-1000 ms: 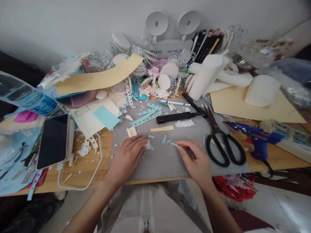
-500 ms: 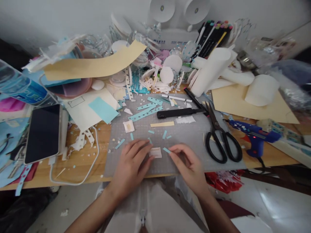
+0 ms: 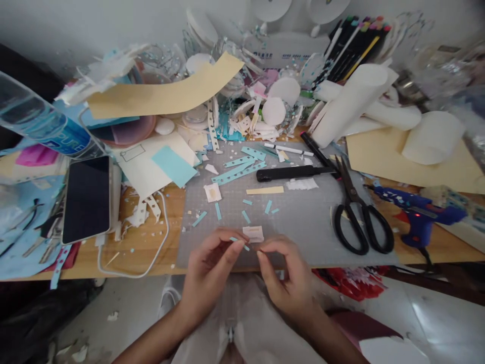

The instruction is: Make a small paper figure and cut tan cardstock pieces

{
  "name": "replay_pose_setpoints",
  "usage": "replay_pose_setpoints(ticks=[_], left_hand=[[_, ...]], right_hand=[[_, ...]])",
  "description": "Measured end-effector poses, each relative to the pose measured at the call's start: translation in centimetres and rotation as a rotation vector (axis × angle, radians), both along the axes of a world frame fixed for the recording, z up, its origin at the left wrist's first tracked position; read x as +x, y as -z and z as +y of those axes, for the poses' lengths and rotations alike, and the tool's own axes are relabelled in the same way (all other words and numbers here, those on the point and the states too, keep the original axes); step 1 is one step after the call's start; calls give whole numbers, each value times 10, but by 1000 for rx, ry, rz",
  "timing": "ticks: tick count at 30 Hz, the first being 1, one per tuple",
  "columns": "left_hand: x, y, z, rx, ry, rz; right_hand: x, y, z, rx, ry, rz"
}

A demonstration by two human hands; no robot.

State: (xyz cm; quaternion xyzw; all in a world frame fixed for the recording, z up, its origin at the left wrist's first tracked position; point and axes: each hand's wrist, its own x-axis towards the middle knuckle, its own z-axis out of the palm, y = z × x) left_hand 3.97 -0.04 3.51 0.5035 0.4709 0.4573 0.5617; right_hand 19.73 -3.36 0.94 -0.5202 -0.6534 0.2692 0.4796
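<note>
My left hand (image 3: 212, 270) pinches a small blue paper strip (image 3: 246, 247) between thumb and forefinger. Close by on the right, my right hand (image 3: 286, 270) has its thumb and forefinger closed together; whatever may be between them is too small to make out. Just beyond the fingertips, a small white paper rectangle (image 3: 253, 233) lies on the grey cutting mat (image 3: 303, 217). Short blue strips are scattered around it, one of them a loose strip (image 3: 246, 217). Farther back are a cream strip (image 3: 264, 190) and a square white piece (image 3: 212, 192).
A black-handled cutter (image 3: 284, 173) and open scissors (image 3: 352, 197) lie on the mat. To the right is a blue glue gun (image 3: 417, 210) with a red light. A phone (image 3: 86, 199), a white cable (image 3: 157, 253) and a water bottle (image 3: 56, 129) occupy the left. Paper scraps crowd the back.
The blue strip held in my right fingers now shows in my left fingers. My left hand has lifted off the mat into a pinch, and both hands are closer together. The view has shifted slightly.
</note>
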Motion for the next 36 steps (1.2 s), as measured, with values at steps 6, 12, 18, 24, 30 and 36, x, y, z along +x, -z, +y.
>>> replay_pose_setpoints(ticks=[6, 12, 18, 24, 30, 36], left_hand=[[-21, 4, 4, -187, -54, -138], [-26, 5, 0, -316, 9, -182], [-13, -1, 2, -349, 204, -205], [-13, -3, 2, -351, 236, -113], [-13, -6, -2, -317, 328, -35], [-18, 5, -7, -80, 282, 251]], right_hand=[[40, 5, 12, 73, -275, -570], [44, -3, 13, 142, -324, -505], [13, -32, 12, 66, -312, -145], [5, -33, 15, 27, -298, -85], [1, -30, 11, -64, -196, -24], [49, -19, -2, 78, 258, -160]])
